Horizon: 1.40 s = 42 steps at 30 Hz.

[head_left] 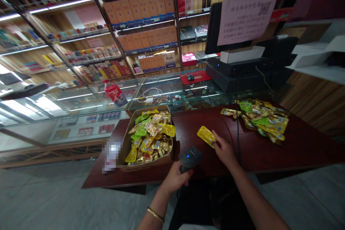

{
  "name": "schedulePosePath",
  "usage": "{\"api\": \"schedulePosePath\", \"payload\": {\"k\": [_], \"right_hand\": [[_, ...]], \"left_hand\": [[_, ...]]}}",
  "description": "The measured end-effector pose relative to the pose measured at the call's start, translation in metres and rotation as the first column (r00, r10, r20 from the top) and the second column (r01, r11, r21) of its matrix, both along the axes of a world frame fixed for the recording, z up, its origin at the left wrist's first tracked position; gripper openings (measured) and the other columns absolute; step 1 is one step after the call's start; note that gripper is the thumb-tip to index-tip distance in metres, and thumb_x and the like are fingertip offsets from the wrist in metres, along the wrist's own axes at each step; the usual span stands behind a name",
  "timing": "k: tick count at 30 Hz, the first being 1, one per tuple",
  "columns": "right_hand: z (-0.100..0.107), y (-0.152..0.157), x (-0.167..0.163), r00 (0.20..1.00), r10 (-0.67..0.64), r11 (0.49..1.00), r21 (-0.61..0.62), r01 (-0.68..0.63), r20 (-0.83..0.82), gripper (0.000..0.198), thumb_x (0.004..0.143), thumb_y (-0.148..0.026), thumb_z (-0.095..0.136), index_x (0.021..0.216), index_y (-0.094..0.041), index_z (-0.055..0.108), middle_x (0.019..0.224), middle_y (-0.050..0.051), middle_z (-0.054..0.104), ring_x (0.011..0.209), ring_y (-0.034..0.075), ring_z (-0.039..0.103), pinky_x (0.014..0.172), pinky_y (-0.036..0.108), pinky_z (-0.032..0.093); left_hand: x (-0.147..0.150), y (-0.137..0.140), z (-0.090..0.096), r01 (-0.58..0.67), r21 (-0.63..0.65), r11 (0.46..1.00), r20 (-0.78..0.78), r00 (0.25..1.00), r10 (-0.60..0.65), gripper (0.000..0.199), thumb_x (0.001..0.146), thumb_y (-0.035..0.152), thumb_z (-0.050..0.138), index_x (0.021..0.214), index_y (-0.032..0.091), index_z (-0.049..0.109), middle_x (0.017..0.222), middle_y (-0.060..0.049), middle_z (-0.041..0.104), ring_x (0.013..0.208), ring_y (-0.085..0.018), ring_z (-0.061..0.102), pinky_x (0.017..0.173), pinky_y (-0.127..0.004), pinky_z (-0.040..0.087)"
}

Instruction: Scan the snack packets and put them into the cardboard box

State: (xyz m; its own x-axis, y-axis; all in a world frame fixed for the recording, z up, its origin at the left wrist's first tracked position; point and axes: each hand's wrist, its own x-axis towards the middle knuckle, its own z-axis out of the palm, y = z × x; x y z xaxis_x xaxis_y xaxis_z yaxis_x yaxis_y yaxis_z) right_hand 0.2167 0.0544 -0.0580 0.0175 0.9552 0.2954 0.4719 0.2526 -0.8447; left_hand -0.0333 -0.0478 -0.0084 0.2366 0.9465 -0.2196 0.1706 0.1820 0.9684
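Observation:
My left hand [176, 178] is wrapped round the handle of a dark barcode scanner [192, 156], on which a blue light shows. Between the fingers of my right hand [224, 150] is a yellow snack packet [206, 136], held just above the dark red table [196, 119]. To the left stands an open cardboard box [124, 147] filled with gold, yellow and green packets [151, 133]. On the right side of the table lies a loose heap of similar packets [262, 118].
A cable [237, 129] hangs down over the table between my right hand and the heap. Behind are a glass counter [167, 82], a red bottle [114, 92], a mouse [190, 77] on a red mat and a monitor [212, 28] with a paper notice [245, 18]. Stocked shelves line the wall.

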Motion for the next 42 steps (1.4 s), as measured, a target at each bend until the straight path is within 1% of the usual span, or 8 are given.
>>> {"api": "schedulePosePath", "payload": {"k": [12, 20, 26, 30, 36, 37, 39, 42], "right_hand": [[-0.023, 0.007, 0.004, 0.968, 0.068, 0.995, -0.048, -0.082, -0.241, 0.059, 0.094, -0.039, 0.049, 0.149, -0.017, 0.051, 0.152, 0.016, 0.052, 0.135, 0.028, 0.057, 0.107, 0.043, 0.052], [-0.006, 0.003, 0.003, 0.989, 0.030, 0.999, -0.036, -0.036, -0.145, 0.053, 0.093, -0.036, 0.047, 0.142, -0.020, 0.060, 0.147, 0.009, 0.059, 0.139, 0.025, 0.053, 0.120, 0.047, 0.038], [-0.005, 0.007, 0.008, 0.950, -0.116, 0.985, -0.156, 0.073, -0.289, 0.053, 0.088, -0.039, 0.054, 0.136, -0.022, 0.065, 0.137, 0.008, 0.068, 0.127, 0.028, 0.063, 0.108, 0.046, 0.051], [0.027, 0.024, -0.014, 0.805, -0.165, 0.970, -0.240, 0.029, -0.570, 0.052, 0.085, -0.037, 0.059, 0.135, -0.023, 0.066, 0.131, 0.008, 0.072, 0.114, 0.029, 0.071, 0.092, 0.042, 0.062], [0.121, 0.080, -0.137, 0.546, 0.158, 0.918, -0.082, -0.389, -0.823, 0.049, 0.083, -0.031, 0.062, 0.131, -0.025, 0.066, 0.114, 0.005, 0.077, 0.106, 0.026, 0.072, 0.091, 0.042, 0.062], [0.132, 0.089, -0.159, 0.549, 0.205, 0.894, -0.074, -0.442, -0.810, 0.050, 0.084, -0.031, 0.061, 0.133, -0.025, 0.064, 0.112, 0.005, 0.077, 0.104, 0.025, 0.073, 0.090, 0.043, 0.061], [0.143, 0.105, -0.189, 0.671, 0.286, 0.881, -0.089, -0.466, -0.684, 0.049, 0.087, -0.034, 0.057, 0.135, -0.027, 0.063, 0.114, 0.005, 0.076, 0.106, 0.025, 0.072, 0.091, 0.045, 0.060], [0.135, 0.119, -0.186, 0.874, 0.262, 0.941, -0.092, -0.325, -0.410, 0.041, 0.088, -0.037, 0.056, 0.127, -0.027, 0.067, 0.124, 0.006, 0.073, 0.120, 0.025, 0.065, 0.105, 0.048, 0.051]], "left_hand": [[0.001, 0.002, -0.004, 0.053, 0.000, 0.999, -0.040, 0.998, -0.053, 0.017, 0.077, 0.025, 0.063, 0.065, 0.017, 0.055, 0.047, 0.004, 0.053, 0.039, -0.010, 0.050, 0.040, -0.019, 0.037], [0.001, 0.002, 0.002, 0.088, 0.012, 0.996, -0.022, 0.996, -0.088, 0.013, 0.071, 0.019, 0.063, 0.061, 0.017, 0.055, 0.047, 0.005, 0.051, 0.040, -0.008, 0.048, 0.040, -0.017, 0.036], [0.004, 0.004, -0.001, 0.013, -0.021, 1.000, 0.012, 1.000, -0.012, 0.017, 0.079, 0.032, 0.066, 0.075, 0.016, 0.060, 0.051, 0.005, 0.053, 0.039, -0.010, 0.052, 0.039, -0.018, 0.038], [0.004, 0.005, -0.003, -0.014, -0.015, 1.000, 0.057, 0.998, 0.014, 0.025, 0.081, 0.040, 0.066, 0.083, 0.016, 0.060, 0.053, 0.006, 0.054, 0.037, -0.009, 0.051, 0.038, -0.019, 0.040], [0.003, 0.004, -0.004, -0.019, -0.011, 1.000, 0.095, 0.995, 0.020, 0.030, 0.081, 0.045, 0.069, 0.078, 0.017, 0.059, 0.048, 0.006, 0.052, 0.036, -0.009, 0.049, 0.037, -0.018, 0.038], [0.003, 0.004, -0.005, -0.028, -0.013, 1.000, 0.096, 0.995, 0.029, 0.030, 0.080, 0.045, 0.069, 0.077, 0.017, 0.058, 0.048, 0.006, 0.052, 0.036, -0.009, 0.049, 0.037, -0.018, 0.038], [0.002, 0.004, -0.008, -0.050, -0.011, 0.999, 0.091, 0.995, 0.051, 0.029, 0.080, 0.044, 0.070, 0.077, 0.018, 0.057, 0.048, 0.006, 0.052, 0.035, -0.009, 0.048, 0.036, -0.018, 0.037], [0.001, 0.004, -0.013, -0.066, 0.009, 0.998, 0.091, 0.994, 0.065, 0.028, 0.082, 0.043, 0.068, 0.079, 0.017, 0.057, 0.047, 0.007, 0.050, 0.035, -0.009, 0.048, 0.036, -0.018, 0.036]]}}
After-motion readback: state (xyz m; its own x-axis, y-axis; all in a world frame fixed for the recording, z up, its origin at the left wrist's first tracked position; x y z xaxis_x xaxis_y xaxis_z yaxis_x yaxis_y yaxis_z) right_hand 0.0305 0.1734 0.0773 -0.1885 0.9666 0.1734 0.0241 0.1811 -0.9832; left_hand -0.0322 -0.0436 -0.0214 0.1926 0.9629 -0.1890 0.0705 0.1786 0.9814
